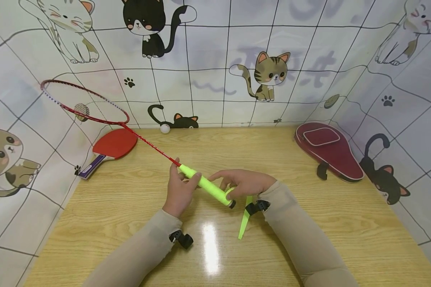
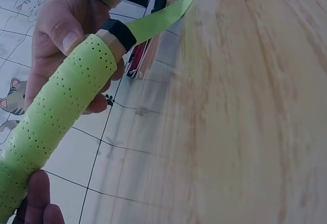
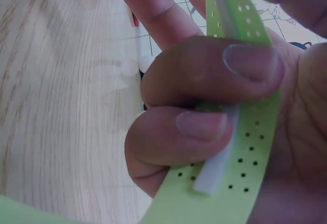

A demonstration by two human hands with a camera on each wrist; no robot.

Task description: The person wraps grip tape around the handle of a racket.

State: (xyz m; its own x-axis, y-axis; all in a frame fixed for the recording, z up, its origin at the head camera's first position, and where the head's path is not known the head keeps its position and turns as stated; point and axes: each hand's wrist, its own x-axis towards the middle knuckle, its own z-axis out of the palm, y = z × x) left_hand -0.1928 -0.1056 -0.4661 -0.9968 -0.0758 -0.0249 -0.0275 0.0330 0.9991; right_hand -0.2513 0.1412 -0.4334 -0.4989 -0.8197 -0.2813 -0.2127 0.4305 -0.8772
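A red badminton racket (image 1: 154,148) is held up at a slant above the table, its head toward the upper left. Yellow-green perforated grip tape (image 1: 210,186) covers most of its handle, leaving a short band bare before the black butt cap (image 2: 117,34). My left hand (image 1: 179,191) grips the handle near the shaft between thumb and fingers. At the butt end, my right hand (image 1: 249,182) holds the tape, whose loose tail (image 1: 244,225) hangs below. In the right wrist view, curled fingers (image 3: 204,73) press the tape strip (image 3: 250,157) against the palm; a narrow white strip lies along it.
On the wooden table (image 1: 136,207), a red table tennis bat (image 1: 116,142) lies at the back left, beneath the racket head. A white ball (image 1: 165,128) sits by the back wall. A dark red bat case (image 1: 327,149) rests at the back right.
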